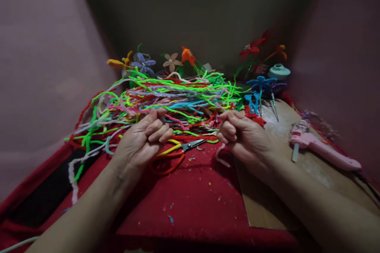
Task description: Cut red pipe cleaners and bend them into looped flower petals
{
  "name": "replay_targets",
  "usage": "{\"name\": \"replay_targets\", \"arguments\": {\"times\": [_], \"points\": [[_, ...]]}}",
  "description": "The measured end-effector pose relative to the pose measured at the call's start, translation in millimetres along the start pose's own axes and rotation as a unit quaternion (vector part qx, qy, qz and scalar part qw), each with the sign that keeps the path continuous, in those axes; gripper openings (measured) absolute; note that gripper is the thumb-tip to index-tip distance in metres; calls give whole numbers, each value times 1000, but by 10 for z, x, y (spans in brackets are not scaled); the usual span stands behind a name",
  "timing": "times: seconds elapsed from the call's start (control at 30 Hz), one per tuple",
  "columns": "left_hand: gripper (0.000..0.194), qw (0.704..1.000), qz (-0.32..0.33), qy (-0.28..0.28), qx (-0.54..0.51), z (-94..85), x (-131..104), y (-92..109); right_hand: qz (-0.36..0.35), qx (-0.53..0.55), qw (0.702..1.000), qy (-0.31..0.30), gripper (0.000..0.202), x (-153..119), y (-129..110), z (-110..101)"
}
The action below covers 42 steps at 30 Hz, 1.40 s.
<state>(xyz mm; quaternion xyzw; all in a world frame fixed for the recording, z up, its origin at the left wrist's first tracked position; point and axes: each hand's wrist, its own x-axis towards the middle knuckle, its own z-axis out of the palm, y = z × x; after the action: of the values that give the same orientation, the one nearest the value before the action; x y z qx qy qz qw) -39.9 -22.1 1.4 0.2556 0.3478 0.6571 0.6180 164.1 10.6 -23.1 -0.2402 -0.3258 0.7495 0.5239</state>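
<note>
My left hand point(147, 136) is closed, with thumb and forefinger pinched together in front of the heap of pipe cleaners point(178, 95). A bright pink strand point(178, 122) shows by its fingertips; I cannot tell whether it is held. Across from it, my right hand point(243, 134) is closed in a similar pinch. A pale pink pipe cleaner point(222, 158) curls below that hand, and a short pink end shows above its fingertips. Scissors point(172, 156) with red and yellow handles lie partly behind my left hand, blades pointing right.
Cardboard point(279, 201) covers the right side, bearing a pink glue gun point(323, 148) and blue pipe-cleaner flowers point(261, 83). More flowers point(144, 63) stand behind the heap, near a mint-coloured container point(279, 72). Scraps dot the red cloth point(190, 213). Pinkish walls flank both sides.
</note>
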Motion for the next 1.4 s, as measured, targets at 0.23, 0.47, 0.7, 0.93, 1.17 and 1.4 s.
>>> {"name": "replay_targets", "arguments": {"times": [0.23,0.47,0.7,0.93,1.17,1.4], "points": [[19,985,-34,-129,112,210,-64,-18,39,-51,993,-94,15,-85,96,65],[23,950,-89,-162,251,490,-65,-128,64,-56,984,-159,16,-124,152,46],[8,972,14,-132,194,540,-44,-212,-6,-67,990,-121,18,-74,128,50],[4,989,53,-90,104,409,69,-146,-39,-205,976,-65,16,-71,140,49],[9,995,55,-72,44,381,120,-215,60,-160,980,-99,23,-96,244,32],[12,995,51,-78,34,374,103,-221,204,-4,965,-164,24,-103,216,2]]}}
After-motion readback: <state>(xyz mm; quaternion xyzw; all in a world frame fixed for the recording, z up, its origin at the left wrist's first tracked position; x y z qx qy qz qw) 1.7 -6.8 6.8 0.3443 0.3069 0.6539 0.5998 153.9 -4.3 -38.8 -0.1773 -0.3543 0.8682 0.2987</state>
